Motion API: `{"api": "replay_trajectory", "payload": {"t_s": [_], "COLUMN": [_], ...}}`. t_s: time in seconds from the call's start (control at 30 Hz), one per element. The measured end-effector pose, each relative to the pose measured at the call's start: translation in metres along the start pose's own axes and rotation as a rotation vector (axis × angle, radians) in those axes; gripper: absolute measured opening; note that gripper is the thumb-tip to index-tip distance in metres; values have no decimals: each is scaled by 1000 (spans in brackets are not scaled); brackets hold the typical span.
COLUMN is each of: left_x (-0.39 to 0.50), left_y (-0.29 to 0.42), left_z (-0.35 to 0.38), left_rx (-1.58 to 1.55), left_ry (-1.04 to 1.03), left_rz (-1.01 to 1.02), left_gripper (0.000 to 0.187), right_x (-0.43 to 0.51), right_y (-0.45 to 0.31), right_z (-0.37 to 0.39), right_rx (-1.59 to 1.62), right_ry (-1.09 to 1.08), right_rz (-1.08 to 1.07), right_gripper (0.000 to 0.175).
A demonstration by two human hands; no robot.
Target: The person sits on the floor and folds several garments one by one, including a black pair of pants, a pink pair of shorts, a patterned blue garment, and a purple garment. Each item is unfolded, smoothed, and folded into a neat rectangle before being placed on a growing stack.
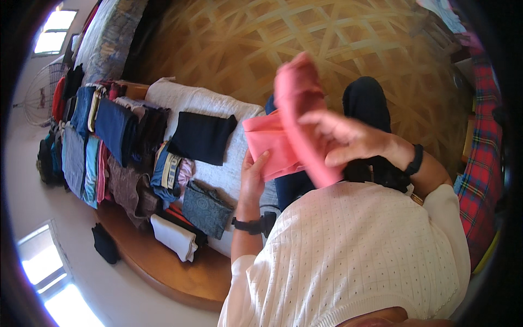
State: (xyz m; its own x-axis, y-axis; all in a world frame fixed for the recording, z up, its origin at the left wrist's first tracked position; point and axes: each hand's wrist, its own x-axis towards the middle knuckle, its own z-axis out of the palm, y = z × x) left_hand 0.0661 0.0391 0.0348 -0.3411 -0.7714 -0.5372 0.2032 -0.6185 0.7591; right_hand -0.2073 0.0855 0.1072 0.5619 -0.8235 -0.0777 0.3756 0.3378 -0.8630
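A folded coral-pink garment is held up over my lap, above my dark trouser legs. My left hand grips its lower left edge, thumb on top of the cloth. On the other side my right hand is against a raised fold of the same garment, with thumb and fingers apart; motion blur hides whether it pinches the cloth. To my left, a folded black garment lies flat on a light cover. A folded dark grey-green patterned cloth rests nearer my left forearm.
Stacks of folded clothes, including a navy piece and a brown one, fill the far left. A rolled white cloth lies by the curved wooden edge. At right hangs red plaid fabric; parquet floor lies ahead.
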Motion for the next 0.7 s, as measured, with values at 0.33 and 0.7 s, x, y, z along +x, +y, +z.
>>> {"api": "replay_trajectory", "payload": {"t_s": [0.33,0.7], "left_x": [1,18], "left_y": [-26,-37], "left_z": [-37,-28], "left_rx": [200,445], "left_ry": [222,245], "left_rz": [-47,135], "left_gripper": [34,25], "right_x": [-19,-10], "right_y": [69,100], "right_z": [-65,-47], "right_rx": [-312,-35], "right_ry": [224,451], "right_rz": [335,513], "right_gripper": [39,72]}}
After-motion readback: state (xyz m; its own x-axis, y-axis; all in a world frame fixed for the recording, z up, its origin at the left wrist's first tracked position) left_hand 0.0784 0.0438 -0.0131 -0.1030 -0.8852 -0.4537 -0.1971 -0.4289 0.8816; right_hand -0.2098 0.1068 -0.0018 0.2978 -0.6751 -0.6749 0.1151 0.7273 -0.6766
